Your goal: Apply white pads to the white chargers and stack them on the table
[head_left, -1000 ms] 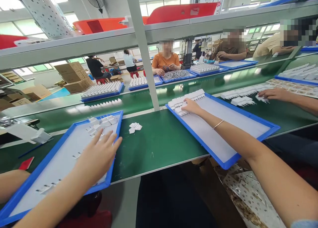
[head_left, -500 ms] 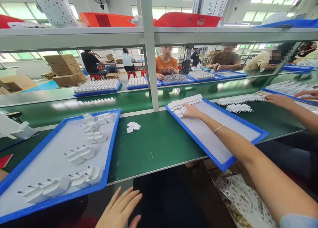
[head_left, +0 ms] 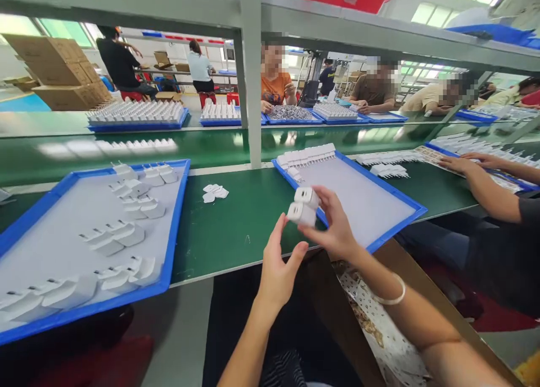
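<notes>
My right hand (head_left: 335, 224) is closed around two white charger plugs (head_left: 302, 207) held side by side, their port ends towards me, above the table's front edge. Just left of them is my left hand (head_left: 280, 260), thumb and fingers apart, its index fingertip at the lower plug; whether it touches is unclear. Behind my right hand lies a blue-rimmed tray (head_left: 375, 201) with a row of white charger plugs (head_left: 310, 155) along its far end. On the left, another blue-rimmed tray (head_left: 180, 207) carries several loose charger plugs (head_left: 112, 238).
Between the trays, small flat white pieces (head_left: 215, 193) lie on the green table (head_left: 223, 235). A shelf post (head_left: 253, 94) rises behind them. At right, a co-worker's hands (head_left: 464, 162) are over another tray. An open carton (head_left: 379, 319) stands below the table edge.
My right hand has come back from the right tray's row towards me, now with two charger plugs. My left hand has risen from below the table edge to meet it. The view has tipped down.
</notes>
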`<state>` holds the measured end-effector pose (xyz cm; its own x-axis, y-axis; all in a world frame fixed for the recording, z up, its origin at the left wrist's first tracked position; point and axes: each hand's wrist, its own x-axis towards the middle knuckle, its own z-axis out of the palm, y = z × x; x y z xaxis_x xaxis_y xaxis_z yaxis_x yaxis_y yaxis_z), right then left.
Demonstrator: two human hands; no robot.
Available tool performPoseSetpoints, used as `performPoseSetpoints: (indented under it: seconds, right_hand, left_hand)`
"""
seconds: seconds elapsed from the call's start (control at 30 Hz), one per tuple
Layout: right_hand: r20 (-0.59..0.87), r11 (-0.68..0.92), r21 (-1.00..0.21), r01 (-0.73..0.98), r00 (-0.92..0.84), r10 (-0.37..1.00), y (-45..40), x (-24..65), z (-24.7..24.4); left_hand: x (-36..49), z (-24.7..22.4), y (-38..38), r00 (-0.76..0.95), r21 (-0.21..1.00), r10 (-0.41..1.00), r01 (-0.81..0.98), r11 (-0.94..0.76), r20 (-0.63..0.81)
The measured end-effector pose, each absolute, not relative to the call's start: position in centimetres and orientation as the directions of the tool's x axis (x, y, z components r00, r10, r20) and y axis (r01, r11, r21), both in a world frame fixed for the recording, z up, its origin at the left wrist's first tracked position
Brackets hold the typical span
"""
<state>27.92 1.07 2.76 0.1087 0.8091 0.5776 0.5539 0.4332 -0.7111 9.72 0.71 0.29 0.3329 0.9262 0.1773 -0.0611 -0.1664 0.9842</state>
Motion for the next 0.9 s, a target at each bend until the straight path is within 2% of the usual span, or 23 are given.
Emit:
performPoseSetpoints:
  seconds: [0.03, 0.13, 0.2, 0.3, 0.37, 0.47, 0.53, 0.57, 0.63, 0.7, 0.8, 0.9]
  right_hand:
    - [0.601, 0.480, -0.723, 0.496, 0.111, 0.792, -0.7, 25.8, 1.8]
    - [0.595, 0.476, -0.785, 0.397, 0.267, 0.758, -4.3, 20.5, -1.1]
    - [0.577, 0.465, -0.807, 0.364, 0.319, 0.752, -5.2, 17.8, -2.8]
    - [0.579, 0.477, -0.806, 0.352, 0.298, 0.759, -5.4, 15.4, -4.0]
    - [0.596, 0.507, -0.771, 0.384, 0.157, 0.788, -4.9, 15.1, -3.3]
    - [0.479, 0.559, -0.732, 0.390, -0.289, 0.829, -2.4, 16.3, 0.1]
    - [0.347, 0.544, -0.778, 0.316, -0.505, 0.790, 1.1, 17.3, 3.0]
    - [0.322, 0.529, -0.787, 0.318, -0.519, 0.792, 3.5, 17.6, 4.3]
    - [0.303, 0.462, -0.749, 0.475, -0.374, 0.876, 9.1, 17.4, 6.1]
    - [0.160, 0.290, -0.601, 0.745, -0.243, 0.957, 15.0, 16.3, 6.8]
    - [-0.001, 0.155, -0.513, 0.844, -0.182, 0.983, 22.1, 13.6, 6.4]
    - [-0.127, 0.061, -0.438, 0.897, -0.129, 0.983, 25.8, 11.3, 5.4]
  left_hand:
    - [10.2, 0.5, 0.3, 0.338, 0.983, 0.925, -0.111, -0.146, 0.176]
    - [9.8, 1.1, -1.5, 0.327, 0.976, 0.935, -0.207, -0.070, 0.136]
    - [8.9, 1.4, -2.6, 0.272, 0.968, 0.956, -0.250, -0.039, 0.109]
    - [7.6, 1.4, -3.2, 0.133, 0.969, 0.988, -0.244, -0.044, 0.079]
    - [6.4, 1.0, -2.8, -0.018, 0.973, 0.998, -0.221, -0.067, 0.065]
    - [3.8, 0.1, -1.2, -0.242, 0.968, 0.968, -0.223, -0.115, 0.060]
    - [2.2, -0.7, 0.1, -0.286, 0.959, 0.955, -0.241, -0.152, 0.079]
    - [1.5, -1.1, 0.7, -0.271, 0.953, 0.957, -0.251, -0.170, 0.100]
    - [0.6, -1.8, 1.8, -0.224, 0.944, 0.963, -0.256, -0.207, 0.150]
    - [0.1, -2.3, 2.6, -0.206, 0.944, 0.961, -0.234, -0.233, 0.186]
    - [-0.3, -2.7, 3.2, -0.213, 0.953, 0.960, -0.202, -0.227, 0.184]
    - [-0.8, -2.8, 3.1, -0.191, 0.954, 0.970, -0.227, -0.196, 0.154]
